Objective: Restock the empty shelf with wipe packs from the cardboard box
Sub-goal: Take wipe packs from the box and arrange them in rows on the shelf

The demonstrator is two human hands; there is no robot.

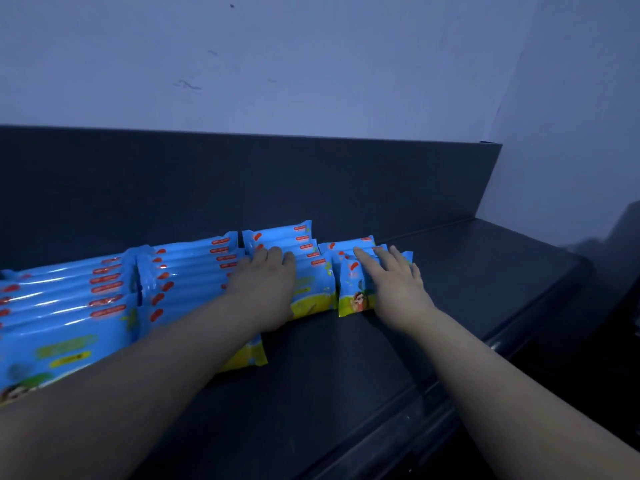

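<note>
Both palms flat, fingers spread, gripping nothing: left hand point(266, 289) and right hand point(391, 282) on centre-frame wipe packs point(353, 289); press evenly, square rows on shelf point(346, 358).

Above and behind everything we see a pale, bluish painted wall point(277, 64). We notice faint dark scuff marks point(187, 85) on it.

This looks like a shop or stockroom. A dark metal shelf point(346, 358) with an upright back panel point(242, 181) runs along a plain pale wall point(277, 64), as retail shelving does. Many identical blue wipe packs point(187, 271) stand on it in tight rows, fronts facing out, like goods set out for sale.
</note>
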